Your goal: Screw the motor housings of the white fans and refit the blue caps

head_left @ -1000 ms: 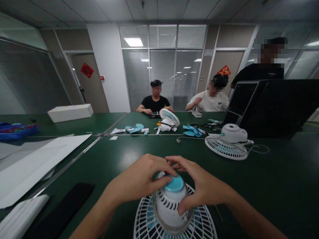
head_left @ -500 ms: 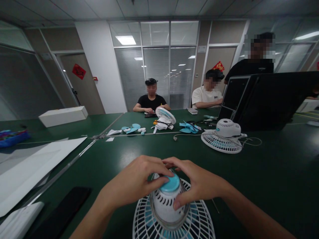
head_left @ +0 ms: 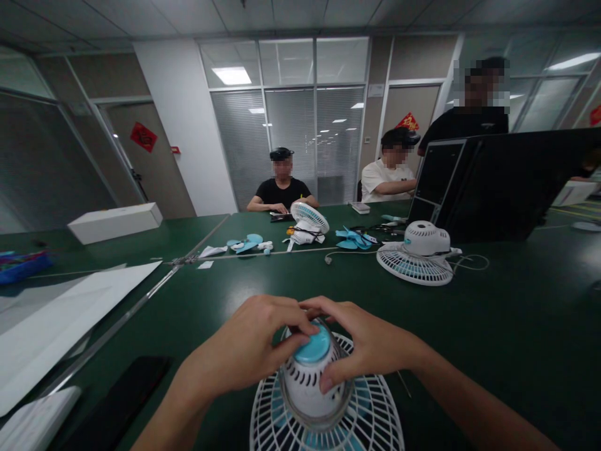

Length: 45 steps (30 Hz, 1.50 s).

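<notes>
Directly before me a white fan (head_left: pixel 312 394) lies grille-down on the green table, its motor housing pointing up. A round light-blue cap (head_left: pixel 313 346) sits on top of the housing. My left hand (head_left: pixel 256 341) is closed at the cap, thumb and fingers pressed on its left side. My right hand (head_left: pixel 364 341) curls around the right side of the housing, the thumb on its front and the fingertips behind the top, partly hidden. Light-blue blades show through the grille bars.
Another white fan (head_left: pixel 417 254) lies grille-down at right, near a black monitor (head_left: pixel 516 185). Farther back are a tilted small fan (head_left: pixel 308 222) and blue fan blades (head_left: pixel 246 243). White sheets (head_left: pixel 84 313) and a dark case (head_left: pixel 119 401) lie at left. Co-workers are across the table.
The camera view has shifted slightly, so the scene sits farther left. Both hands keep their places on the fan. The co-worker in white has lowered a raised hand and reaches right.
</notes>
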Each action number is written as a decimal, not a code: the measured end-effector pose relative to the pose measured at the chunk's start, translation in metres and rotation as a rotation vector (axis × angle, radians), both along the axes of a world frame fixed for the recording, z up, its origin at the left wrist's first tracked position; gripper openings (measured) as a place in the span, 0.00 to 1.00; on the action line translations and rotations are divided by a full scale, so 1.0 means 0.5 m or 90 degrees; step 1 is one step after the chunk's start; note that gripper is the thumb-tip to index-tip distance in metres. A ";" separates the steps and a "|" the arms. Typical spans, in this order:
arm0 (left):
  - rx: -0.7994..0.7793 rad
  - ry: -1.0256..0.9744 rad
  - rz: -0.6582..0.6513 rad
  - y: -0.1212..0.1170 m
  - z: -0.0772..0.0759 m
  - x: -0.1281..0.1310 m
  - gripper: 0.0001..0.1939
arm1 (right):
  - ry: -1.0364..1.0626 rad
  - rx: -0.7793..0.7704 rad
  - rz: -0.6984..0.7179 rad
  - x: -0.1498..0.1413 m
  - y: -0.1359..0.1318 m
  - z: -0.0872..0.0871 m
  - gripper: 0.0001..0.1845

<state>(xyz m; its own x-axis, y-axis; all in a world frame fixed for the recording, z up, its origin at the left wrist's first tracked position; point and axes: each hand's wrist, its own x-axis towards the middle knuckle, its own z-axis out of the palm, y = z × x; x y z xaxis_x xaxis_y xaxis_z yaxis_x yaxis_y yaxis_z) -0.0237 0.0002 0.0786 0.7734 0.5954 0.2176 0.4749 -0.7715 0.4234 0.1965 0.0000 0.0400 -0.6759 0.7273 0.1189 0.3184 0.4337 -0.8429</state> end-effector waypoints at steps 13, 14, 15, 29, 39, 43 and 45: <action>0.138 0.155 0.082 -0.047 -0.003 0.035 0.07 | 0.003 0.005 0.018 0.005 0.001 -0.001 0.50; 0.138 0.160 0.074 -0.047 -0.003 0.036 0.06 | 0.004 0.009 0.018 0.005 0.001 -0.001 0.50; 0.133 0.154 0.063 -0.047 -0.003 0.035 0.06 | 0.005 0.012 0.016 0.005 0.001 -0.001 0.50; -0.086 -0.131 -0.194 0.017 -0.016 0.020 0.15 | 0.007 0.005 0.007 0.011 0.002 0.012 0.51; -0.004 -0.174 -0.036 0.017 -0.047 0.045 0.12 | 0.033 0.026 0.009 0.011 0.011 -0.008 0.45; 0.221 -0.071 0.154 -0.009 -0.041 0.051 0.10 | 0.035 0.035 0.020 0.013 0.010 -0.005 0.42; 0.255 -0.027 0.193 -0.018 -0.037 0.053 0.13 | 0.031 0.042 0.023 0.013 0.009 -0.002 0.41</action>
